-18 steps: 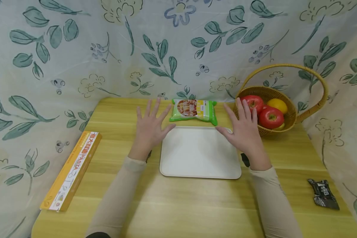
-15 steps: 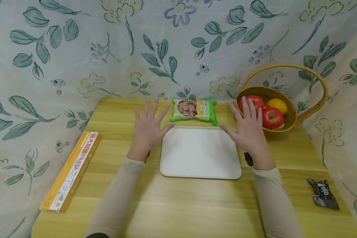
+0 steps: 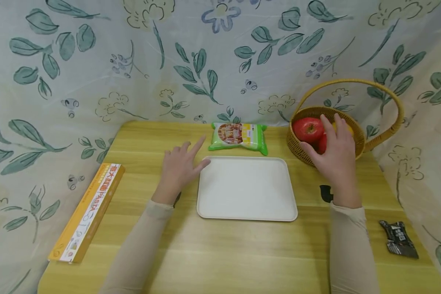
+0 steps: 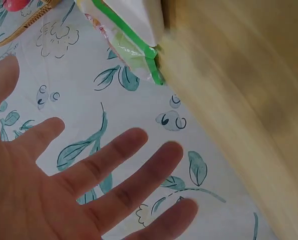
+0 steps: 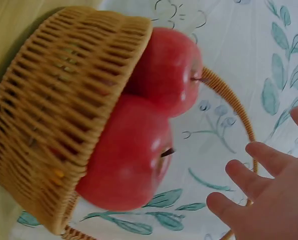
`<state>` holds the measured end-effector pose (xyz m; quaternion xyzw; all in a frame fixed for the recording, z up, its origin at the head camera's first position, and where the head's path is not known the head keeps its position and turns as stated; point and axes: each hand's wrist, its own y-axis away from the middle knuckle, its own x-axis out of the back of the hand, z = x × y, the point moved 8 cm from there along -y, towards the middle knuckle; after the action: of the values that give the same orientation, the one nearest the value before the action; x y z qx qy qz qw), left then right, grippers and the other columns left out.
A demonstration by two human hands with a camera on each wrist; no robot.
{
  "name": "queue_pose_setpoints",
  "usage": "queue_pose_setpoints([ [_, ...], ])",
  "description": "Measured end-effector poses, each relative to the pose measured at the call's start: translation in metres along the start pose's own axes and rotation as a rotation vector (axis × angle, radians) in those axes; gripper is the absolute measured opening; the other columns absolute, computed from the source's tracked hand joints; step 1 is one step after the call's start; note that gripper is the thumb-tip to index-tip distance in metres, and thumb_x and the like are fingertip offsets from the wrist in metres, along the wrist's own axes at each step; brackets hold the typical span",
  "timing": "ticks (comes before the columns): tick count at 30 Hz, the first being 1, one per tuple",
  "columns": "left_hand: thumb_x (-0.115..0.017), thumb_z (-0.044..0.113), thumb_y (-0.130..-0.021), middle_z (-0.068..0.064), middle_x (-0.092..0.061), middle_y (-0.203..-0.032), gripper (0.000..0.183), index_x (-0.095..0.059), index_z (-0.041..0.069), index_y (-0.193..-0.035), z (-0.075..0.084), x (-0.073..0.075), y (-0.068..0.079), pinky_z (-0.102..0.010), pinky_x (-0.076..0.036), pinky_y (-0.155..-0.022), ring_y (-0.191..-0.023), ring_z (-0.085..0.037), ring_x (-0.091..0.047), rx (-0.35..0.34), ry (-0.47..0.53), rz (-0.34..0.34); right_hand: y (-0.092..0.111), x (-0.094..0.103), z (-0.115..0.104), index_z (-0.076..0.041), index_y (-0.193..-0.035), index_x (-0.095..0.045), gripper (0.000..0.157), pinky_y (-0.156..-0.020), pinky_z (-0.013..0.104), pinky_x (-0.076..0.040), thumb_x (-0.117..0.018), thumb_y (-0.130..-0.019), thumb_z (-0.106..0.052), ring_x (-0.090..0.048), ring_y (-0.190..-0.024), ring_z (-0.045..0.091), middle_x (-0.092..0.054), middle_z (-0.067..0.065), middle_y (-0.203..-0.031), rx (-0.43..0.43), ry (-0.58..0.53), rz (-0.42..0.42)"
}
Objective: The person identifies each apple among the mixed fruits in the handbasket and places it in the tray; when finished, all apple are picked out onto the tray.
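In the head view my right hand point(image 3: 336, 159) hovers over the front of a wicker basket point(image 3: 300, 153), fingers spread and slightly bent, holding nothing. Inside the basket are red apples point(image 3: 308, 130) and a yellow fruit point(image 3: 350, 130), partly covered by that hand. The right wrist view has two apples point(image 5: 128, 155) at the basket's rim, with the fingers apart from them. My left hand point(image 3: 178, 171) hangs beside the upper left corner of a white tray point(image 3: 247, 188). Its fingers are loose and bare of any object, as the left wrist view point(image 4: 88, 185) also has it.
Behind the tray lies a green snack packet point(image 3: 239, 136). A long yellow pasta box point(image 3: 88, 212) lies along the left table edge. Near the right edge is a small black wrapped packet point(image 3: 398, 239). The basket's tall handle point(image 3: 397, 110) arches up beside a floral cloth point(image 3: 206, 49).
My right hand has moved right, from the basket's left side to over its fruit, its fingers bending. The left hand has drawn back slightly, and its fingers have relaxed from a wide spread.
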<state>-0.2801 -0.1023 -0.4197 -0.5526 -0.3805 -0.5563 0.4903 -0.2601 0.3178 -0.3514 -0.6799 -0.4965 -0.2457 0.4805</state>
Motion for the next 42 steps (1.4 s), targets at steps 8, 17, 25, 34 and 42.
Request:
queue_pose_setpoints([
  [8, -0.05, 0.071, -0.101, -0.005, -0.064, -0.076, 0.074, -0.035, 0.035, -0.164, -0.009, -0.035, 0.012, -0.034, -0.038, -0.048, -0.056, -0.02, -0.05, -0.001, 0.127, -0.153, -0.001, 0.001, 0.036, -0.027, -0.169, -0.026, 0.095, -0.125, 0.079, -0.017, -0.076, -0.092, -0.053, -0.016, -0.165, 0.039, -0.018, 0.009, -0.179, -0.113, -0.095, 0.054],
  [17, -0.062, 0.059, -0.102, -0.002, -0.066, -0.079, 0.062, -0.046, 0.028, -0.154, -0.014, -0.063, 0.018, -0.033, -0.045, -0.061, -0.065, -0.019, -0.055, -0.016, 0.452, -0.286, 0.003, -0.006, 0.069, -0.03, -0.169, -0.022, 0.095, -0.123, 0.073, -0.031, -0.079, -0.094, -0.045, -0.023, -0.161, 0.039, -0.02, 0.008, -0.178, -0.211, -0.225, 0.046],
  [25, -0.072, 0.043, -0.101, -0.007, -0.065, -0.07, 0.054, -0.047, 0.027, -0.146, -0.018, -0.082, 0.023, -0.032, -0.051, -0.048, -0.051, -0.021, -0.059, 0.005, 0.791, -0.437, 0.005, -0.015, 0.095, -0.034, -0.169, -0.02, 0.094, -0.126, 0.067, -0.033, -0.077, -0.095, -0.046, -0.03, -0.157, 0.04, -0.022, 0.007, -0.176, -0.315, -0.324, 0.02],
  [34, -0.08, 0.031, -0.096, -0.008, -0.067, -0.073, 0.057, -0.048, 0.021, -0.142, -0.023, -0.089, 0.024, -0.032, -0.055, -0.05, -0.051, -0.02, -0.063, 0.01, 0.945, -0.525, 0.006, -0.02, 0.116, -0.036, -0.169, -0.016, 0.096, -0.129, 0.065, -0.029, -0.076, -0.095, -0.049, -0.029, -0.158, 0.04, -0.024, 0.011, -0.175, -0.371, -0.367, -0.008],
  [42, -0.08, 0.026, -0.096, -0.008, -0.069, -0.076, 0.056, -0.048, 0.023, -0.141, -0.025, -0.092, 0.023, -0.032, -0.056, -0.05, -0.051, -0.019, -0.063, 0.026, 0.973, -0.562, 0.006, -0.024, 0.122, -0.039, -0.169, -0.009, 0.1, -0.127, 0.069, -0.028, -0.076, -0.095, -0.05, -0.031, -0.156, 0.047, -0.024, 0.019, -0.174, -0.381, -0.394, -0.059],
])
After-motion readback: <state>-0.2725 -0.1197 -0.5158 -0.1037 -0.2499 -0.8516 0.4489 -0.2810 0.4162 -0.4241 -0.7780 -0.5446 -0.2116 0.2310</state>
